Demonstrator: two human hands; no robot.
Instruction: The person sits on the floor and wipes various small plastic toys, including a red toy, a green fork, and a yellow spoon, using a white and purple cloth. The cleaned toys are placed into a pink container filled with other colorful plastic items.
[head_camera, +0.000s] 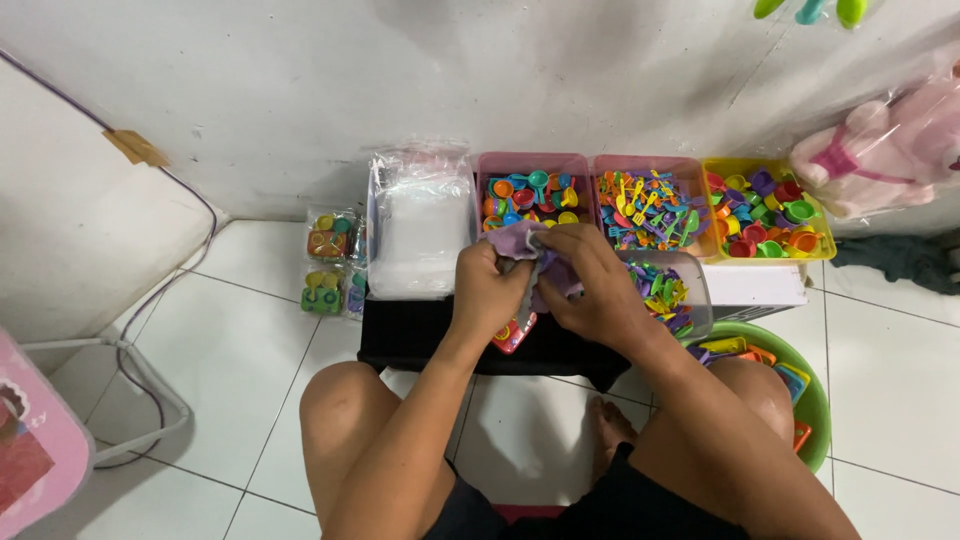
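Purple toy (540, 262) at frame centre, pinched betw. left hand (487, 290) & right hand (590, 285), both closed on it above a black tray (410, 335), bins (650, 200) of small toys just behind w/in reach.

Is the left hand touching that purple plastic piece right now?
Touching. The head view shows the left hand gripping the purple plastic piece at its edge, no gap visible; the right hand holds it too.
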